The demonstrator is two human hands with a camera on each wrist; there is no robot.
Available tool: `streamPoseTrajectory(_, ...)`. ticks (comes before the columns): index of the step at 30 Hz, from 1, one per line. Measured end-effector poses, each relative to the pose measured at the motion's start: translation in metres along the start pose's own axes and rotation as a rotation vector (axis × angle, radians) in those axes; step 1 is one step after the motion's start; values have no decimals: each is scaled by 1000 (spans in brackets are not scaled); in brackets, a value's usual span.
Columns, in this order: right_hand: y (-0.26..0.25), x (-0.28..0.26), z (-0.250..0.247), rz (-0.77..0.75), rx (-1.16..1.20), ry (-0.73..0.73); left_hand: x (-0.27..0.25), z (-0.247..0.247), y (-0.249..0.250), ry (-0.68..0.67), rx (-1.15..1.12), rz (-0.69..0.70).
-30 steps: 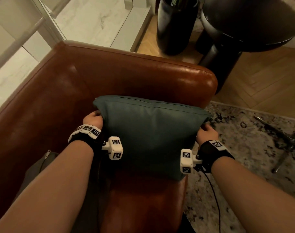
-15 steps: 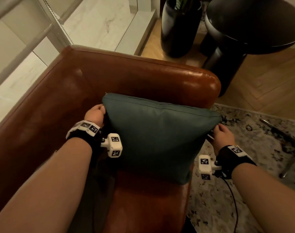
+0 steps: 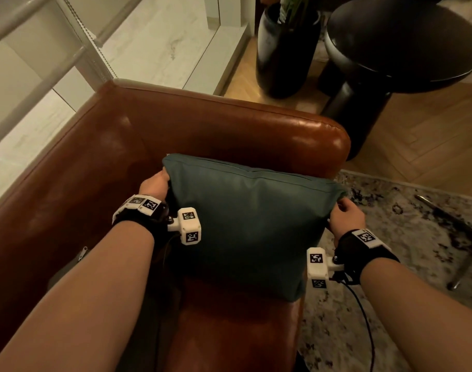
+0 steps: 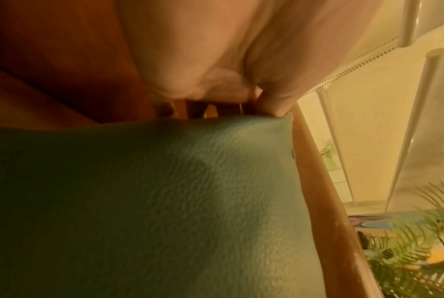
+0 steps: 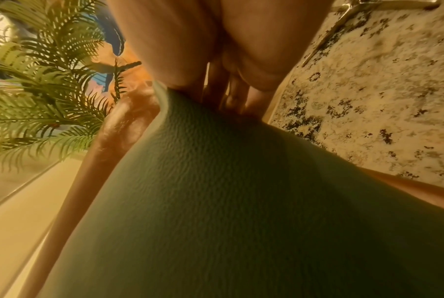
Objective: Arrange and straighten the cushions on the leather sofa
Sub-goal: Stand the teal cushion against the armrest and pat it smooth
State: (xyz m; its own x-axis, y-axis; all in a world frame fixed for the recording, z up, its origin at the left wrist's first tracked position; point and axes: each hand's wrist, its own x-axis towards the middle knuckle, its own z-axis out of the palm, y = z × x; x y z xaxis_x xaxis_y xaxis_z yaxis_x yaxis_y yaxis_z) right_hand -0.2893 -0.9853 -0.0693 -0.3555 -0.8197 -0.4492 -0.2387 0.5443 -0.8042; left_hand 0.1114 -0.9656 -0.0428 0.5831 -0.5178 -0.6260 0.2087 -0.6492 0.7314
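Note:
A dark teal leather cushion (image 3: 251, 224) stands against the armrest of the brown leather sofa (image 3: 256, 130), its lower edge on the seat. My left hand (image 3: 155, 183) grips its upper left corner, fingers curled behind the cushion (image 4: 177, 201) and thumb at the corner. My right hand (image 3: 343, 214) grips the upper right corner, fingers tucked round the edge of the cushion (image 5: 241, 201). Both sets of fingertips are hidden behind the cushion in the head view.
A dark grey cushion with a zipper (image 3: 76, 261) lies on the seat by my left forearm. Beyond the armrest stand a black planter (image 3: 286, 55) and a round black side table (image 3: 401, 44). A speckled rug (image 3: 406, 237) and metal chair legs (image 3: 460, 237) are to the right.
The cushion has shifted slightly to the right along the armrest with both hands still on its upper corners; the right hand moved outward and down.

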Motion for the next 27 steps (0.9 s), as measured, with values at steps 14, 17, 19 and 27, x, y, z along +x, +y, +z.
streamPoseTrajectory(14,-3,22,-22,65,43,72,-3,-16,23,212,498,182)
streamPoseTrajectory(17,-32,3,-27,-61,-188,149,-28,-5,29,329,500,309)
streamPoseTrajectory(19,-55,-27,-16,-338,-318,155,-59,17,28,346,722,666)
streamPoseTrajectory(27,-42,-55,104,-853,-1030,-184,-77,111,-32,-54,1355,1082)
